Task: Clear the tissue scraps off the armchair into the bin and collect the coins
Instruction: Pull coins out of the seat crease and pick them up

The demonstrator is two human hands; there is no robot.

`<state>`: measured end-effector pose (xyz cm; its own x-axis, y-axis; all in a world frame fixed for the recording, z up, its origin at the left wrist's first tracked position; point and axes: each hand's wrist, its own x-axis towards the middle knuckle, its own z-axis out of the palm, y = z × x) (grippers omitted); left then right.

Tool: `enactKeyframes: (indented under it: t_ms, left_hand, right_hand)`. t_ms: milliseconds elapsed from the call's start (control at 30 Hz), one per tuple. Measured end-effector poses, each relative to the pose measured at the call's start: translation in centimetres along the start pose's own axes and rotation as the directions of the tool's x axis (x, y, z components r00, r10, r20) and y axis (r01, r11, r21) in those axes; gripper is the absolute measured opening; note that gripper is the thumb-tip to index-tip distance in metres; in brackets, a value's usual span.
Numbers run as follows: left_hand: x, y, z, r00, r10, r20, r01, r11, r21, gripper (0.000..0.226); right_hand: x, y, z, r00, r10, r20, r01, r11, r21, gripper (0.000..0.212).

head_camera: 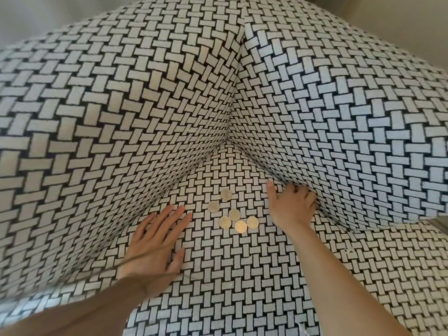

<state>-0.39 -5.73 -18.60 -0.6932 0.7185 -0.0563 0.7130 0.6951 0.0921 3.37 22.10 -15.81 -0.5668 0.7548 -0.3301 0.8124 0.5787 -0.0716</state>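
Several gold-coloured coins [232,215] lie in a loose cluster on the seat of the armchair [242,275], which is covered in a black-and-white basket-weave fabric. My left hand [155,241] lies flat on the seat to the left of the coins, fingers straight and spread. My right hand [292,206] is to the right of the coins, thumb stretched out, its fingers curled and pushed into the crease between the seat and the right arm [351,141]. Whether those fingers hold anything is hidden. No tissue scraps and no bin show.
The chair's back and left side [109,105] rise steeply around the seat, meeting the right arm at a corner seam just behind the coins. A pale wall shows above the chair at the top corners.
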Motion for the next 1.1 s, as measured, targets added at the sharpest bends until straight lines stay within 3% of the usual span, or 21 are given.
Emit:
enactKeyframes:
  t_ms: [100, 533, 733, 900, 1000, 1100]
  left_hand:
    - [0.0, 0.0, 0.1, 1.000, 0.010, 0.005, -0.010, 1.000, 0.002, 0.061]
    - [-0.1, -0.1, 0.2, 1.000, 0.010, -0.010, -0.010, 1.000, -0.005, 0.060]
    - [-0.1, -0.1, 0.1, 1.000, 0.013, -0.005, -0.013, 1.000, 0.000, 0.060]
    - [-0.1, -0.1, 0.2, 1.000, 0.021, -0.009, -0.021, 1.000, 0.014, 0.061]
    - [-0.1, -0.1, 0.3, 1.000, 0.017, -0.007, -0.017, 1.000, 0.007, 0.062]
    - [-0.1, -0.1, 0.4, 1.000, 0.020, -0.008, -0.020, 1.000, 0.002, 0.061]
  right_hand:
    - [-0.4, -0.1, 0.3, 0.999, -0.020, -0.051, 0.020, 1.000, 0.012, 0.070]
    - [0.2, 0.5, 0.5, 0.999, -0.025, -0.028, 0.028, 0.992, 0.124, 0.070]
    - [-0.5, 0.9, 1.8, 0.964, -0.065, -0.257, 0.105, 0.984, 0.143, 0.060]
    - [-1.3, 1.3, 3.1, 0.820, -0.246, -0.517, 0.380, 0.910, 0.169, 0.027]
    - [-1.4, 1.4, 3.6, 0.768, -0.261, -0.584, 0.442, 0.876, 0.190, 0.021]
    - [-1.2, 1.5, 3.8, 0.762, -0.270, -0.588, 0.434, 0.888, 0.155, 0.028]
